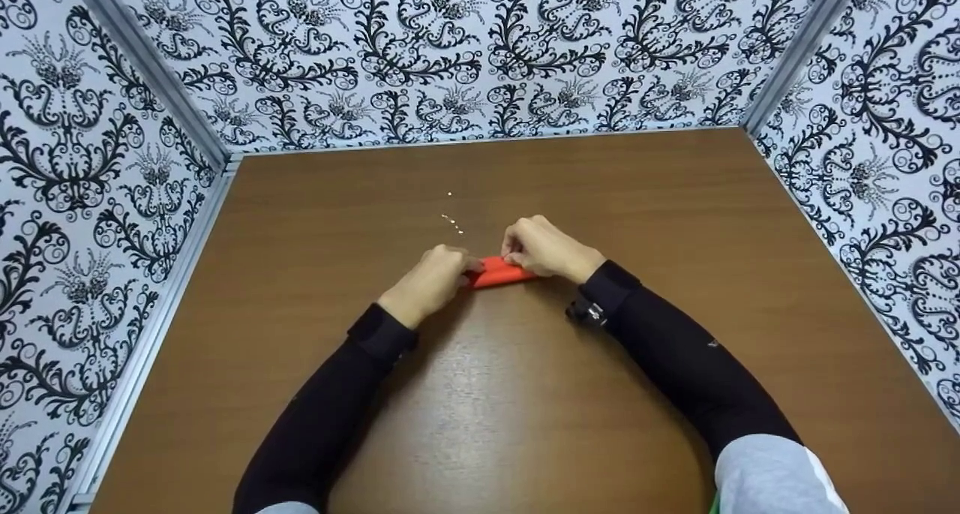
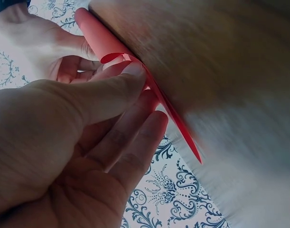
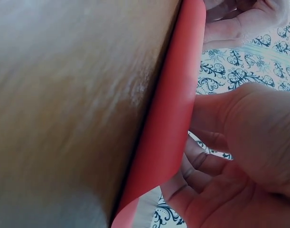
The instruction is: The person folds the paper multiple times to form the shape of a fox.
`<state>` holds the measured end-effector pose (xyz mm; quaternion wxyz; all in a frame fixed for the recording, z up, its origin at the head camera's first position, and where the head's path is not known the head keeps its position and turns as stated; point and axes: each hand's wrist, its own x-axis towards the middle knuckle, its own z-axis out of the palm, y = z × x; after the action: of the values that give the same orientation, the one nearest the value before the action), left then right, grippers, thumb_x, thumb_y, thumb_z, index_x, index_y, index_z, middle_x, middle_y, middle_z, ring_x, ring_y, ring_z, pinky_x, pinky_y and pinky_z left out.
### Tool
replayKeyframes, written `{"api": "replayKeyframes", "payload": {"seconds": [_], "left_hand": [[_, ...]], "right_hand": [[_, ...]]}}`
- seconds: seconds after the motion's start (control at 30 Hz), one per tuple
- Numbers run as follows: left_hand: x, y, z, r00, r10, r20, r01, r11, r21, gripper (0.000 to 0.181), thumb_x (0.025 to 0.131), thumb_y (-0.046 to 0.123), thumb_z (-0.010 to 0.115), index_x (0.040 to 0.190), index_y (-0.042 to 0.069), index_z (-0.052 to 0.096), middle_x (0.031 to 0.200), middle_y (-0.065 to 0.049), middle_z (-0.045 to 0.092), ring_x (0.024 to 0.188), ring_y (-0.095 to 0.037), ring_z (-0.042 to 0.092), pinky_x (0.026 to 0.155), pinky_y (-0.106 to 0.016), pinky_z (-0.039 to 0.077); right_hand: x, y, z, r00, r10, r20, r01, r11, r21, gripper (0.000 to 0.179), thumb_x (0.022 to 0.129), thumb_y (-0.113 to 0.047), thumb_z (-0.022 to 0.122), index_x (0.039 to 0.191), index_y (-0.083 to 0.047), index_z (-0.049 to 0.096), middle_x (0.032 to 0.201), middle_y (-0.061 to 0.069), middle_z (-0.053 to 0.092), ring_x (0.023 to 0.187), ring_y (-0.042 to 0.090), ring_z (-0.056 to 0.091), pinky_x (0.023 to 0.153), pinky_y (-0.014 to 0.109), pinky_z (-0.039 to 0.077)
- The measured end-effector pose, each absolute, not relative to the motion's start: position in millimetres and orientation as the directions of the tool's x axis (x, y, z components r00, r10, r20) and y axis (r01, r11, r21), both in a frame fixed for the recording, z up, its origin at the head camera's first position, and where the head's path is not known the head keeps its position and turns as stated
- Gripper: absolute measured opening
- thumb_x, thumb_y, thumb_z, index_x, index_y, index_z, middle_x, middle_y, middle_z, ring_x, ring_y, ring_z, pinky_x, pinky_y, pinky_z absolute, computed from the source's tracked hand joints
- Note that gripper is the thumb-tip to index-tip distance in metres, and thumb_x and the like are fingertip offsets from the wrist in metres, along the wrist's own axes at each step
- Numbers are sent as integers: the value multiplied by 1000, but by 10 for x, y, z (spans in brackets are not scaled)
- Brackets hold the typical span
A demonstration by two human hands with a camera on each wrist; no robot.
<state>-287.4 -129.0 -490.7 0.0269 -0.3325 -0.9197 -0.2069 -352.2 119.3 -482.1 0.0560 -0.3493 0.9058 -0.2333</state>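
A red sheet of paper point(image 1: 499, 275), curled over into a roll-like fold, lies on the table between both hands. My left hand point(image 1: 433, 278) pinches its left end; the left wrist view shows the thumb point(image 2: 114, 90) pressed against the fingers there, with a thin pointed flap of paper running beyond them. At the far edge of the right half is my right hand point(image 1: 551, 247), holding the paper between thumb and curled fingers. In the right wrist view the curled paper point(image 3: 171, 104) hides part of those fingertips.
Several tiny pale specks point(image 1: 452, 223) show on the brown wooden table point(image 1: 480, 394) beyond the hands. White walls with black floral patterns point(image 1: 450, 56) enclose the back and sides, with metal framing point(image 1: 157, 71) at the corners. A small dark camera point(image 1: 586, 313) hangs at the right wrist.
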Motion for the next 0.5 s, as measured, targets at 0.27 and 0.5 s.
{"api": "replayKeyframes", "payload": {"seconds": [0.27,0.5], "left_hand": [[-2881,-1293,-4903,-795,573,198,598,688,412,19,108,-5,76,118,3,90,113,-13,89,108,-29,86,95,-46,70],[-2884,-1184,-4848,-786,555,273,616,657,434,8,109,3,79,112,2,87,109,-15,88,101,-29,85,89,-45,71]], "right_hand": [[-3556,1163,-4772,-747,-664,40,-605,652,-457,10,100,-1,81,95,-5,89,91,7,86,82,19,75,81,37,64],[-3571,1177,-4753,-765,-644,-8,-567,680,-465,11,102,-4,80,98,-7,90,96,7,87,85,21,76,84,41,66]]}}
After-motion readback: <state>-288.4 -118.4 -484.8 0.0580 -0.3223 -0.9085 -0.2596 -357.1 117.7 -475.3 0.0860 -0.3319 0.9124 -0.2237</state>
